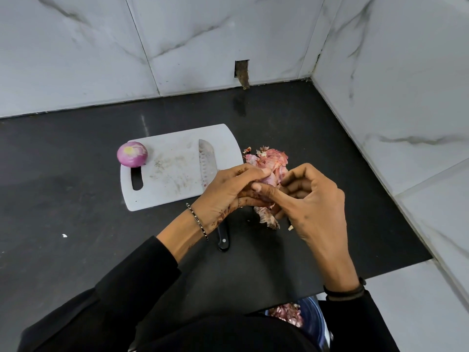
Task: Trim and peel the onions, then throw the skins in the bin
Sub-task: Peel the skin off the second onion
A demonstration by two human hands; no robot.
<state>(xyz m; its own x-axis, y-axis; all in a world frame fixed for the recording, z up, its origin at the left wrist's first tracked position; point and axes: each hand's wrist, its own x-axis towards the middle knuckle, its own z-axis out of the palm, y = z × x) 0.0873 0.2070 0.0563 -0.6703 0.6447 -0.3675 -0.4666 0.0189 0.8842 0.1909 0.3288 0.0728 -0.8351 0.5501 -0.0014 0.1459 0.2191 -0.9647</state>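
Onion skins point(270, 160): pink heap at frame centre, just right of the cutting board point(172, 174), bunched between both hands.
Left hand point(228, 191): fingers curled over the heap's left side, gripping it.
Right hand point(314, 199): fingers curled, pinching skins from the right.
Peeled onion point(132, 154): board's upper-left corner, well apart from the hands.
Knife point(206, 161): along the board's right edge, partly under the left hand.

Both forearms reach forward, and the hands meet in front of the body. The left hand point(228, 189) curls its fingers round a bunch of onion skins point(270, 161). The right hand point(314, 199), fingers bent, seems to pinch the same bunch from the opposite side.
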